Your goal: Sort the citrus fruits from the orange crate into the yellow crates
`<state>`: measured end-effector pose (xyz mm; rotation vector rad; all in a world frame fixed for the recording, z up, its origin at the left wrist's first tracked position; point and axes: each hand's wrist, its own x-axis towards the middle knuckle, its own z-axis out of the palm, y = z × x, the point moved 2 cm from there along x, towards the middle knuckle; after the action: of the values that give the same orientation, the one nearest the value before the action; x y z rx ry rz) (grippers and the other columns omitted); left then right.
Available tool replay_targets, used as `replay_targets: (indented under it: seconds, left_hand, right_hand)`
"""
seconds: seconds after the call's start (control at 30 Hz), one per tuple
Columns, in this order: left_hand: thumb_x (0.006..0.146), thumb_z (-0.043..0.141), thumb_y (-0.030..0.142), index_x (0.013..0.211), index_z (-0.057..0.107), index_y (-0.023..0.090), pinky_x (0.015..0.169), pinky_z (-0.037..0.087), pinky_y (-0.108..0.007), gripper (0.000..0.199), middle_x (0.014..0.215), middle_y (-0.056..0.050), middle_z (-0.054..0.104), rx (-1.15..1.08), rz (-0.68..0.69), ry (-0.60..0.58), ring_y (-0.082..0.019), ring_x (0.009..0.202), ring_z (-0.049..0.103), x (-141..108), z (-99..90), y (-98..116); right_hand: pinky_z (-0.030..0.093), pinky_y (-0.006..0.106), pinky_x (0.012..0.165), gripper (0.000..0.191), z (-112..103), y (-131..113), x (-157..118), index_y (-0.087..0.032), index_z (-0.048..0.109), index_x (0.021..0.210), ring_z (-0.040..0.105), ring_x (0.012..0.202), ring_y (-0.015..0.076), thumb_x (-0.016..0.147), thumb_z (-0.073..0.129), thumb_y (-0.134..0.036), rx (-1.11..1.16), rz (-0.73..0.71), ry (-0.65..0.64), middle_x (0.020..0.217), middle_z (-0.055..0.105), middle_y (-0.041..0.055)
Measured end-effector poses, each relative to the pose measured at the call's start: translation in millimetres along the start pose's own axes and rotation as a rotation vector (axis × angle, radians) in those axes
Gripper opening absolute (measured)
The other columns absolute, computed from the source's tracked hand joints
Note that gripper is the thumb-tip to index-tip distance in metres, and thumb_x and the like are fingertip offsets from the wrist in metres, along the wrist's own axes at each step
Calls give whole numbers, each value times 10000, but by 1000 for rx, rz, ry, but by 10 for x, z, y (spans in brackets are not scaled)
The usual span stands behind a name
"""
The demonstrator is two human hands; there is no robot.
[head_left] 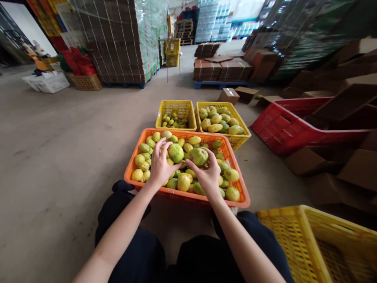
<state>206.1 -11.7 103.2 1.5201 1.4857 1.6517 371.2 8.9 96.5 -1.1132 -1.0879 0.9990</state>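
My left hand (161,163) is closed around a round yellow-green papaya (176,153), with the thumb below and the fingers above. A longer green papaya (198,157) sits between the thumb and fingers of my right hand (209,173). Both fruits are held side by side over an orange crate (134,157), their near ends almost meeting. Inside that crate lie many more green and yellow papayas (184,182), some hidden beneath my hands.
Behind the orange crate stand a yellow crate (176,103) of small fruit and another yellow crate (246,135) of larger papayas. A yellow crate (282,228) is at my right knee. Further right are a red crate (273,125) and cardboard boxes (362,169). Stacked cartons (118,39) rise behind.
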Motion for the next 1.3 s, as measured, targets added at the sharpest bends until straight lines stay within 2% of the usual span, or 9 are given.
replay_targets:
  seconds: [0.13,0.23,0.37,0.5,0.67,0.83,1.07,1.3]
  left_hand:
    - [530,984,248,1125,694,271,1206,349,-422,663,1293,-102,528,57,17,83,-330,1351,473,2,-24,3]
    - [563,973,281,1154,699,270,1125,433,-409,651,1154,-88,568,86,33,100,-305,1205,566,5,-31,-14]
    - [674,919,377,1273,619,252,995,514,-408,682,1146,-91,588,268,204,69,-270,1072,618,11,-15,-83]
    - [746,872,414,1334,543,241,910,535,-381,696,1143,-97,616,407,369,83,-241,1002,628,8,-3,-133]
    - [737,872,455,1316,528,235,860,541,-365,709,1110,-83,647,434,401,124,-206,882,634,8,-8,-118]
    - [700,889,477,1292,519,228,881,544,-376,741,1126,-90,678,400,391,139,-236,965,670,6,-1,-125]
    - [645,923,467,1262,520,215,965,544,-413,778,1183,-114,677,316,303,165,-283,1101,669,-4,6,-164]
    - [681,911,440,1315,542,237,915,568,-393,761,1267,-134,585,387,391,173,-269,1103,645,16,-20,-134]
  right_hand:
    - [589,397,927,629,-6,26,10,-232,665,1137,690,1031,253,580,929,-359,-32,-21,-6,1139,735,52]
    - [600,395,894,640,-13,55,26,-224,660,1153,700,1016,258,594,920,-394,-58,-48,-9,1131,739,64]
    - [622,408,841,672,-18,90,52,-213,656,1138,718,983,273,567,919,-449,-79,-78,-1,1091,752,72]
    - [631,423,834,674,-18,102,60,-209,649,1142,725,986,285,578,907,-473,-95,-94,-3,1090,755,83]
    - [629,420,834,673,-26,102,61,-211,640,1145,725,997,287,586,902,-481,-100,-92,-4,1089,757,83]
    - [623,423,851,696,-31,83,66,-203,637,1148,725,994,284,571,911,-479,-78,-62,-10,1109,751,89]
    - [622,420,826,682,-38,56,67,-208,636,1126,721,969,281,568,913,-486,-60,-30,-12,1077,755,82]
    - [586,458,920,651,-51,73,92,-206,646,1094,714,980,284,568,906,-485,-61,-16,3,1060,751,73]
